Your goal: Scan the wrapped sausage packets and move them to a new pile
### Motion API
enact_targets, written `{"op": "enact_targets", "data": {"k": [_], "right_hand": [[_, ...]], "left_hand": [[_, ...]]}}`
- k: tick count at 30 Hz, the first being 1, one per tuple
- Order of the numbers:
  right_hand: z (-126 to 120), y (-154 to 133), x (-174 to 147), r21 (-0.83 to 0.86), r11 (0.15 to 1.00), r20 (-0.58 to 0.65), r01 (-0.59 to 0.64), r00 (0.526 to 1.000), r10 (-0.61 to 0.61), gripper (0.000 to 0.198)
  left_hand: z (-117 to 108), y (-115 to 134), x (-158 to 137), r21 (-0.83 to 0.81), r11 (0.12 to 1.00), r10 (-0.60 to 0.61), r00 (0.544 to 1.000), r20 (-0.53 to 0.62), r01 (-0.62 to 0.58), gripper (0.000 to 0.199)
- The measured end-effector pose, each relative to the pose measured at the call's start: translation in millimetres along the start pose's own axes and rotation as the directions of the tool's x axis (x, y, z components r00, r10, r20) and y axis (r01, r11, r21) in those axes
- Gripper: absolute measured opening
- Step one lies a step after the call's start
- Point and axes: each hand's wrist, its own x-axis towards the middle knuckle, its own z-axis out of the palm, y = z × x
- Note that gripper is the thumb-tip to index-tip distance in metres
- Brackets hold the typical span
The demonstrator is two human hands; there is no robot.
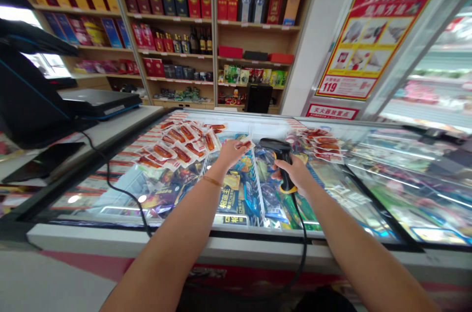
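My left hand (232, 153) is closed on a small clear sachet of reddish-brown snack (248, 143), held over the freezer's glass top. In my right hand (293, 170) is a black and yellow barcode scanner (276, 146), gripped by its handle, with its head turned towards the sachet. A cable (300, 223) runs down from the handle. Left of my left hand lies a spread pile of similar packaged snacks (180, 145) on the glass. A smaller stack of the same packs (326, 145) sits to the right, beyond the scanner.
Beneath the glass of the chest freezer (236, 234) are bagged goods and a white wire divider. On the left counter stand a weighing scale (101, 100) and a dark screen (29, 81). A loose black cable (110, 179) crosses the glass. Stocked shelves (169, 19) line the back.
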Motion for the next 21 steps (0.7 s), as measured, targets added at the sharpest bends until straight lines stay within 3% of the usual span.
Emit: {"op": "enact_targets", "data": {"k": [5,13,21], "right_hand": [[0,-1,0,0.007,1.0,-0.001,-0.001,1.0,0.001,0.031],[3,-5,-5,0.007,0.999,-0.009,0.036,0.999,-0.036,0.028],[9,-4,-14,-0.108,0.988,0.075,0.109,0.992,-0.101,0.027]], "left_hand": [[-2,-2,-1,0.014,0.999,0.034,0.999,-0.035,-0.033,0.047],[-3,-4,2,-0.247,0.966,0.076,0.997,-0.024,-0.08,0.053],[-10,6,-2,-0.055,0.985,0.156,0.982,-0.104,-0.163,0.059]]}}
